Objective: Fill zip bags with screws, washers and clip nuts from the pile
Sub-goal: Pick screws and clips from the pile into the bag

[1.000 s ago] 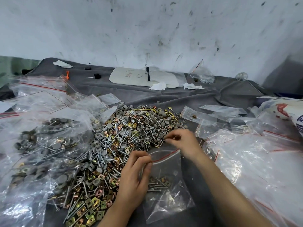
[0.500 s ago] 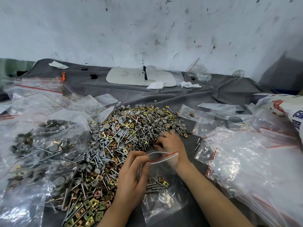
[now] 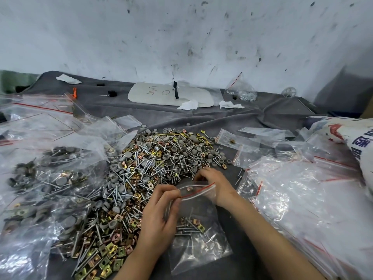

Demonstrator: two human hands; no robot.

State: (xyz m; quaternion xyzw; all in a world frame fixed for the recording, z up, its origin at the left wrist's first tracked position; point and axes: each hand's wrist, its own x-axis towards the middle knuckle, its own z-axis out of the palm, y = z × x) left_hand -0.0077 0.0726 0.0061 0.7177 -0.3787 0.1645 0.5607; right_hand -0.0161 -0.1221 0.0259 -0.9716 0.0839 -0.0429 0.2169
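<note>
Since a second ago the right hand [image 3: 214, 181] has drawn back from the edge of the pile [image 3: 153, 166] to the mouth of the zip bag [image 3: 199, 245], and a clip nut [image 3: 189, 188] now shows just inside the red zip line. The left hand [image 3: 159, 217] has kept its place, with thumb and curled fingers pinching the near left lip of the bag to hold the mouth open.

The right hand's fingers are curled over the far lip. Whether they grip the plastic or still hold small parts cannot be told, since the fingertips are hidden.

The bag lies flat on the grey cloth [image 3: 201, 120], just right of the pile, with a few screws and clip nuts gathered low inside it. Filled bags [image 3: 50, 178] lie to the left and empty bags [image 3: 302, 199] to the right.

The main risk is probably at the mouth. The plastic is limp, so if the left pinch slackens the opening may fall shut and parts could drop onto the cloth. Screw points might also snag or pierce the thin film if pushed in hard. The count looks easy to lose, because washers, screws and nuts lie mixed together.
</note>
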